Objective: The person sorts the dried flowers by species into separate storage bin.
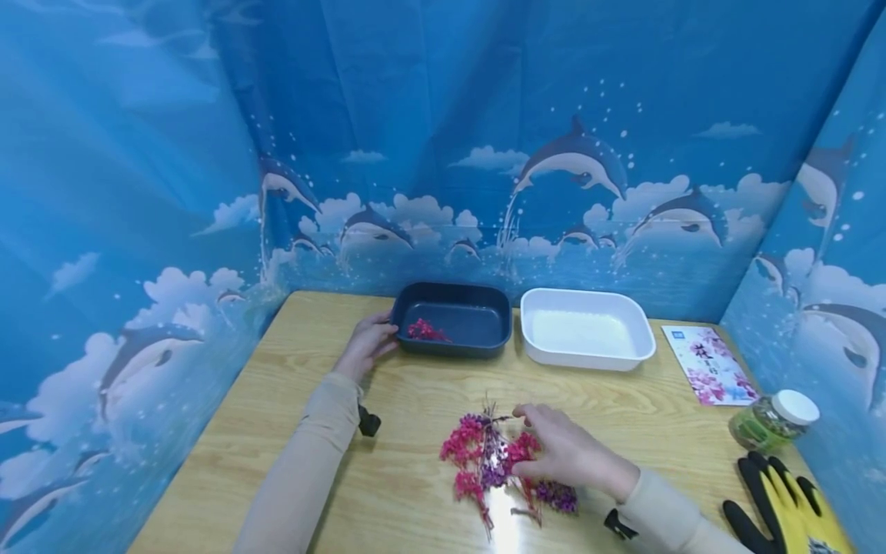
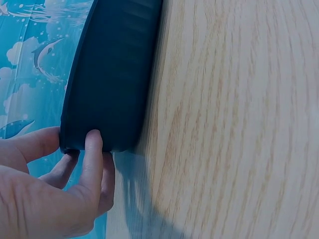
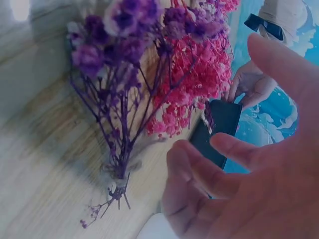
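My left hand holds the left end of a dark blue rectangular tray. In the left wrist view its fingertips lie on the tray's outer wall and rim. A small pink dried flower sprig lies inside the tray. My right hand hovers at the right side of a spread of dried flowers, thumb apart from the bent fingers and nothing between them. Pink dried flowers and purple dried flowers make up the spread, their thin stems gathered at one end.
A white rectangular tray stands right of the dark one. Farther right are a floral printed card, a jar with a white lid and yellow-black work gloves. A dolphin-print curtain borders the wooden table.
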`<state>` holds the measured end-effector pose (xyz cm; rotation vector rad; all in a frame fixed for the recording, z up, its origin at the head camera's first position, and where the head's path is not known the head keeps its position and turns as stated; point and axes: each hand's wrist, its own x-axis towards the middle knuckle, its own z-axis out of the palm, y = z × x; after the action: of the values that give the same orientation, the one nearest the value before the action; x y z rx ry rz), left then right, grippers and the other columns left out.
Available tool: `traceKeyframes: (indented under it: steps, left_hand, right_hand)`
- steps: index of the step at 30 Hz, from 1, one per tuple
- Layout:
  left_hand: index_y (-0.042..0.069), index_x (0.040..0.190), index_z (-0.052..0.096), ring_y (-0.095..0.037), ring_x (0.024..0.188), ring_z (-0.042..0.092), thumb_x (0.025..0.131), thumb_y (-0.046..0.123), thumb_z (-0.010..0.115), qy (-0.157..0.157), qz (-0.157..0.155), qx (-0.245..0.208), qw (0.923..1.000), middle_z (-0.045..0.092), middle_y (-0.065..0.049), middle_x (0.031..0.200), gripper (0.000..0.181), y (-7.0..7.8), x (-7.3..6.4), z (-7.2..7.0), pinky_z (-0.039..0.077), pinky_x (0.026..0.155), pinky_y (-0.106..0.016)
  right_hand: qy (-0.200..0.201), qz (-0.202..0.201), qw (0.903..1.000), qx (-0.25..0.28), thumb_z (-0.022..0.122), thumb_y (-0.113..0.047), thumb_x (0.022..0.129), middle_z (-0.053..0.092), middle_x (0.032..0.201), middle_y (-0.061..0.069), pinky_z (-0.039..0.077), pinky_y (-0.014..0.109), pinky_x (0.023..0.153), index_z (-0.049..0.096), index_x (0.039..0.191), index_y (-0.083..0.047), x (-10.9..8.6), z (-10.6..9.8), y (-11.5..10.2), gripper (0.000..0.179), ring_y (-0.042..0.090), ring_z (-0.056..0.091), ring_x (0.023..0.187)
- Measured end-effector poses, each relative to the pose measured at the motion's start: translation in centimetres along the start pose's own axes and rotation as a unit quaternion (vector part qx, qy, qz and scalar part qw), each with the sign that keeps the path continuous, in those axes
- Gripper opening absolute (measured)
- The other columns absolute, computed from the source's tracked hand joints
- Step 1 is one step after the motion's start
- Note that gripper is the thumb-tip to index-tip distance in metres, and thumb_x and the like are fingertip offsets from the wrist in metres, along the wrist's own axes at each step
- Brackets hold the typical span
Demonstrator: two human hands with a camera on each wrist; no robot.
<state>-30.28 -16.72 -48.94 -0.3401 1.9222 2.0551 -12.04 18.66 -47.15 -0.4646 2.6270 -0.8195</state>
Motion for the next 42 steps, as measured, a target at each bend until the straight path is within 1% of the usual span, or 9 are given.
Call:
traceKeyframes:
  steps: [3, 10, 13, 21, 28, 31, 34, 37, 42]
  left_hand:
    - [0.004, 0.163, 0.036, -0.035, 0.151, 0.046, 0.105, 0.004, 0.052, -0.001, 0.0, -0.001, 1.0, 0.039, -0.019, 0.168, 0.06, 0.0, -0.1, 0.0, 0.051, 0.119, -0.039]
    - [0.003, 0.163, 0.034, -0.035, 0.153, 0.043, 0.106, 0.004, 0.052, -0.006, 0.002, -0.007, 1.0, 0.037, -0.02, 0.169, 0.06, 0.1, -0.1, -0.1, 0.044, 0.125, -0.045]
    - [0.003, 0.164, 0.032, -0.037, 0.154, 0.041, 0.107, 0.004, 0.05, -0.009, 0.003, -0.012, 0.9999, 0.035, -0.021, 0.17, 0.06, 0.0, 0.0, -0.1, 0.042, 0.126, -0.046]
    - [0.003, 0.165, 0.03, -0.036, 0.155, 0.04, 0.107, 0.005, 0.05, -0.013, 0.002, -0.012, 0.9998, 0.033, -0.021, 0.171, 0.061, -0.1, 0.0, -0.2, 0.042, 0.126, -0.045]
    - [0.003, 0.165, 0.03, -0.035, 0.156, 0.039, 0.108, 0.006, 0.05, -0.014, 0.004, -0.01, 0.9998, 0.033, -0.021, 0.171, 0.06, -0.2, 0.0, -0.2, 0.042, 0.126, -0.046]
    - [0.002, 0.165, 0.03, -0.036, 0.157, 0.038, 0.108, 0.006, 0.05, -0.016, 0.006, -0.008, 0.9998, 0.033, -0.021, 0.171, 0.06, -0.3, 0.0, -0.2, 0.041, 0.127, -0.047]
    - [0.002, 0.165, 0.03, -0.036, 0.157, 0.036, 0.108, 0.006, 0.05, -0.017, 0.007, -0.005, 0.9998, 0.032, -0.021, 0.171, 0.06, -0.4, 0.0, -0.1, 0.041, 0.127, -0.048]
    - [0.003, 0.165, 0.03, -0.036, 0.157, 0.037, 0.108, 0.007, 0.051, -0.016, 0.006, -0.006, 0.9998, 0.032, -0.021, 0.171, 0.06, -0.4, 0.0, -0.2, 0.042, 0.127, -0.047]
    - [0.003, 0.165, 0.03, -0.036, 0.157, 0.037, 0.108, 0.007, 0.051, -0.015, 0.006, -0.01, 0.9998, 0.031, -0.02, 0.172, 0.061, -0.4, 0.0, -0.2, 0.042, 0.126, -0.046]
  right_hand:
    - [-0.002, 0.025, 0.9982, -0.055, 0.089, -0.054, 0.077, 0.062, 0.136, 0.017, 0.055, 0.06, 0.1, 0.049, 0.151, -0.01, -0.2, 0.4, -0.3, 0.095, 0.036, 0.059, 0.122]
    - [0.009, 0.068, 0.9855, -0.155, 0.088, -0.07, 0.066, 0.062, 0.12, 0.012, 0.045, 0.044, 0.081, 0.048, 0.151, -0.011, -0.8, 1.7, -0.8, 0.11, 0.028, 0.053, 0.106]
    - [0.018, 0.066, 0.9824, -0.174, 0.09, -0.067, 0.065, 0.062, 0.114, 0.01, 0.042, 0.042, 0.076, 0.05, 0.148, -0.011, -1.0, 2.3, -0.9, 0.108, 0.026, 0.051, 0.099]
    - [0.03, 0.051, 0.9802, -0.189, 0.093, -0.043, 0.07, 0.058, 0.102, 0.005, 0.041, 0.04, 0.073, 0.058, 0.134, -0.014, -0.9, 3.0, -0.7, 0.079, 0.024, 0.048, 0.09]
    - [0.05, 0.055, 0.9876, -0.139, 0.091, -0.035, 0.075, 0.066, 0.112, 0.003, 0.051, 0.05, 0.084, 0.058, 0.137, -0.015, -0.9, 2.2, -0.6, 0.074, 0.024, 0.059, 0.101]
    - [0.053, 0.058, 0.9919, -0.1, 0.089, -0.031, 0.079, 0.068, 0.103, -0.003, 0.052, 0.052, 0.085, 0.058, 0.136, -0.016, -0.9, 1.7, -0.4, 0.067, 0.02, 0.062, 0.095]
    - [0.049, 0.047, 0.9962, -0.056, 0.086, -0.026, 0.083, 0.067, 0.09, -0.009, 0.05, 0.046, 0.08, 0.057, 0.136, -0.016, -0.9, 1.3, -0.1, 0.061, 0.012, 0.061, 0.08]
    - [0.039, 0.025, 0.9989, 0.008, 0.081, -0.018, 0.087, 0.066, 0.085, -0.007, 0.052, 0.038, 0.069, 0.056, 0.137, -0.012, -0.9, 0.9, 0.2, 0.056, 0.008, 0.057, 0.068]
    - [0.03, 0.002, 0.9924, 0.12, 0.076, -0.01, 0.092, 0.068, 0.093, 0.004, 0.055, 0.026, 0.058, 0.053, 0.14, -0.003, -1.0, 0.2, 0.6, 0.054, 0.011, 0.061, 0.07]
